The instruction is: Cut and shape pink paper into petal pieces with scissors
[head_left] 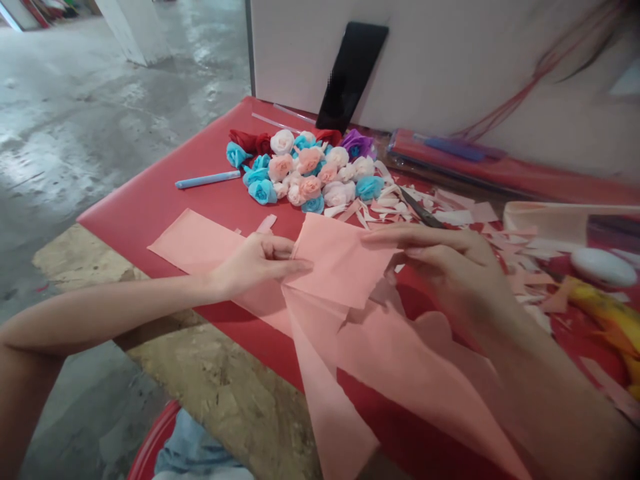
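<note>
Your left hand (255,263) pinches the pink paper (340,257) at frame centre; your right hand (455,273) meets its right edge, grip unclear. Uneven tension could tear it; the hanging strip (337,413), lower centre, could snag.

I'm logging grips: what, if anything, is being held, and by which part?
Peach paper: the left hand pinches its left edge; the right hand has fingers on its right side, but whether they grip cannot be told.
</note>
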Demonstrator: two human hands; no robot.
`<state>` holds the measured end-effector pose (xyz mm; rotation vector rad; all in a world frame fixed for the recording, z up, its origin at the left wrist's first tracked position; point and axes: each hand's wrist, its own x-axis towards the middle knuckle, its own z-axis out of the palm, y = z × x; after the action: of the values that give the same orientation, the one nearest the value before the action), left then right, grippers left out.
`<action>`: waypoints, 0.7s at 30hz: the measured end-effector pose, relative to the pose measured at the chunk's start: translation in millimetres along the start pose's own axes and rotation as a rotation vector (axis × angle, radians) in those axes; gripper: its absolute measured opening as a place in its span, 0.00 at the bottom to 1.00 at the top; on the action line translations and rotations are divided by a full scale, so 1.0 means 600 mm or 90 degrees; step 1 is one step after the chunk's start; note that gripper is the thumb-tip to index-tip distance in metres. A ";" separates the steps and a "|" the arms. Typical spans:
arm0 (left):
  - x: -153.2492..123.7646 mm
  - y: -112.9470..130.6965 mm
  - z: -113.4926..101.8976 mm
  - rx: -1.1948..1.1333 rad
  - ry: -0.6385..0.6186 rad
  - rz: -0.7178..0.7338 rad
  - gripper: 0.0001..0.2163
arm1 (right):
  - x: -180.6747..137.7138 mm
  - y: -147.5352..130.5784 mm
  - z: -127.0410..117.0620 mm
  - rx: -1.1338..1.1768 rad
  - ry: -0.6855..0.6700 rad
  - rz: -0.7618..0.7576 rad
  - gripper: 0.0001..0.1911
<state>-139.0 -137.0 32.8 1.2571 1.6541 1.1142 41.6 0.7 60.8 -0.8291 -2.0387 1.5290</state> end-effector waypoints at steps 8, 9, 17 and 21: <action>-0.005 0.005 0.000 -0.036 -0.022 -0.028 0.11 | 0.002 0.009 -0.007 -0.015 -0.029 -0.066 0.20; -0.005 0.005 0.000 -0.037 -0.022 -0.028 0.11 | 0.001 0.008 -0.007 -0.011 -0.028 -0.062 0.20; -0.004 0.001 0.000 -0.036 -0.052 -0.020 0.12 | 0.001 -0.004 -0.012 -0.083 -0.001 -0.027 0.13; -0.007 0.005 0.001 -0.030 -0.102 -0.027 0.15 | 0.003 -0.012 -0.017 -0.117 -0.204 -0.040 0.10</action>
<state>-136.5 -140.5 35.6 1.2422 1.5207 0.9947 45.7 7.4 70.3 -0.6077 -2.4416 1.5368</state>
